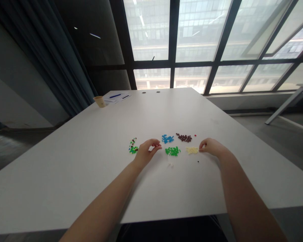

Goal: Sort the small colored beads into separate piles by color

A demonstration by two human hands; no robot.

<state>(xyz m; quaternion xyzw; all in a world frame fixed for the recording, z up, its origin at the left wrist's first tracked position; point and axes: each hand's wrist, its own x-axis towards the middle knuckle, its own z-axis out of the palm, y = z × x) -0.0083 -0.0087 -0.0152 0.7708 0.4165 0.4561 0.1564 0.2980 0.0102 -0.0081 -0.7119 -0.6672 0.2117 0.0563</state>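
Several small heaps of tiny plastic pieces lie on the white table (73, 161). My left hand (146, 154) hovers between a mixed green and dark heap (133, 147) and a blue heap (167, 138), its fingers curled. My right hand (211, 147) reaches left, fingertips at the edge of a cream heap (192, 150). Whether either hand holds a tiny piece is too small to tell. A green heap (172, 151) lies between my hands, with a dark brown heap (184, 137) beyond it. A single red piece (195, 135) and a single black piece (198, 161) lie apart.
Faint white pieces (169, 164) lie near the green heap. At the table's far left corner stand a tan paper cup (99, 101) and papers (116, 97) with blue pens. Beyond the far edge is a large window (192, 43); a dark curtain (53, 57) hangs left.
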